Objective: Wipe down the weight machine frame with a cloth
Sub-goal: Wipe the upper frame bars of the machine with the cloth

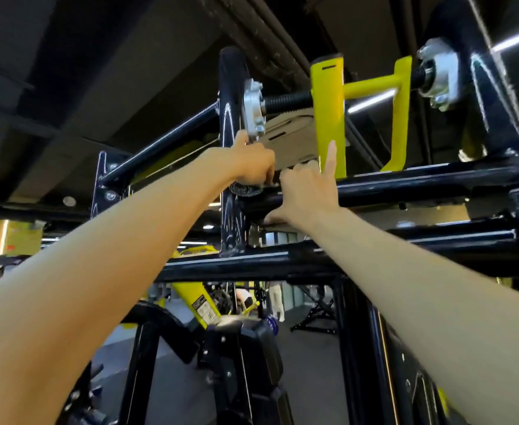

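Reaching up high with both arms, you worked at the top of the weight machine frame (313,259), where a long black bar (420,182) met the black post (232,118) on the left. Your left hand (252,165) sat right at that corner. Its fingers were curled down and squeezed around a small dark lump that I took to be the cloth (242,189). It was mostly hidden under your hand, so I could not be sure. I think you held it bunched up like that so it could get into the tight spot between the post, the bar and the silver plate (253,108) just above your hand. Your right hand (302,191) was just beside the left one, on the same bar. Its thumb (272,218) went under the bar and most of its fingers curled over the top, so it hugged the bar, likely to keep you steady while you stretched. One finger (331,157) stuck straight up beside the yellow arm (328,118); I could not tell if it touched. Both arms were long and nearly straight, one from the near left and one from the near right, meeting far up in the middle.
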`<state>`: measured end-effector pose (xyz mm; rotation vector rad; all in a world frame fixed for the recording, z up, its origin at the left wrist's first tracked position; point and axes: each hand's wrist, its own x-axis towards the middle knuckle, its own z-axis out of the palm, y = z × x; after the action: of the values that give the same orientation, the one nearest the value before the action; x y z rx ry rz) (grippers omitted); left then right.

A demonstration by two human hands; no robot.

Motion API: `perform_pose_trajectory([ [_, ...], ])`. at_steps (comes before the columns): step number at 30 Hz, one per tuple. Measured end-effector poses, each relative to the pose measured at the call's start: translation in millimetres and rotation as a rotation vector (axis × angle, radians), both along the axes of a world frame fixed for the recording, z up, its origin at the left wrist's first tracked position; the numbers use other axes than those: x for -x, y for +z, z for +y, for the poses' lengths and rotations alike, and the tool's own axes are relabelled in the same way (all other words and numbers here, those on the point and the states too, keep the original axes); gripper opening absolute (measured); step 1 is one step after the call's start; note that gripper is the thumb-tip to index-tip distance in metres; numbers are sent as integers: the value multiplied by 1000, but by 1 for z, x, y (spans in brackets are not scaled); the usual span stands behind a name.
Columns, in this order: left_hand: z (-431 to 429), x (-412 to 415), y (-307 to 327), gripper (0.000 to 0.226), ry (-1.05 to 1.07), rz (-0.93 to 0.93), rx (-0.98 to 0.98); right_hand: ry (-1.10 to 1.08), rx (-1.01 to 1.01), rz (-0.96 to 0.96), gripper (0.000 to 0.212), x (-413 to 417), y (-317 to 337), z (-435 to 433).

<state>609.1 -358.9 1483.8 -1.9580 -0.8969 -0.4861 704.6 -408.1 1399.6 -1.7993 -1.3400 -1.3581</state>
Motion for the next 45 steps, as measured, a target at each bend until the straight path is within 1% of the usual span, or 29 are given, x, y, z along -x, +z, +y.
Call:
perform_pose_trajectory([
  [3,8,14,-29,27,-75,-76,-114,46,26,-26,66,5,-7,1],
  [5,19,24,-47,30,-128,-193,-242,87,4,-30,67,6,-8,4],
  [7,22,32,-68,33,-212,-316,-296,127,-16,-11,73,7,-10,5],
  [9,20,39,-86,36,-295,-396,-340,161,-34,1,79,8,-10,5],
  [10,21,40,-92,37,-321,-407,-384,171,-41,-1,78,8,-10,5],
  [12,28,46,-101,28,-336,-393,-467,196,-40,-13,70,7,-11,5],
  [13,32,49,-104,24,-341,-396,-492,216,-31,-17,67,7,-12,5],
  [14,34,51,-108,26,-342,-403,-489,235,-16,-16,65,6,-12,5],
  [17,26,58,-116,29,-296,-363,-442,270,29,17,66,5,-13,4],
  [19,14,67,-118,26,-238,-405,-299,272,40,34,64,6,-14,1],
  [21,8,79,-112,28,-225,-529,-221,276,43,46,61,6,-14,1],
  [22,6,83,-107,28,-249,-617,-222,285,39,51,60,7,-14,1],
  [24,-1,77,-93,29,-262,-772,-290,292,20,53,58,8,-13,2],
  [25,-6,66,-85,29,-222,-789,-321,278,13,48,58,9,-13,2],
  [26,-11,53,-81,29,-176,-732,-340,247,8,40,58,10,-14,2],
  [29,-10,18,-79,31,-56,-382,-362,196,-35,54,57,8,-14,2],
  [30,-7,15,-79,33,-37,-316,-363,200,-46,68,57,7,-12,3],
  [32,-1,23,-72,36,-9,-287,-360,206,-37,77,60,5,-10,4],
  [35,-5,36,-69,33,29,-237,-355,213,-15,76,62,4,-10,5],
  [39,-14,44,-74,37,43,-195,-279,233,-2,119,63,2,-12,4],
  [41,-21,55,-71,41,43,-229,-161,255,-5,135,60,3,-14,3],
  [42,-22,63,-70,43,35,-275,-97,286,-14,142,56,4,-15,3],
  [43,-21,72,-70,45,10,-341,-41,334,-29,154,49,5,-15,3],
  [45,-19,92,-77,42,-125,-568,133,430,-54,183,35,5,-15,2],
])
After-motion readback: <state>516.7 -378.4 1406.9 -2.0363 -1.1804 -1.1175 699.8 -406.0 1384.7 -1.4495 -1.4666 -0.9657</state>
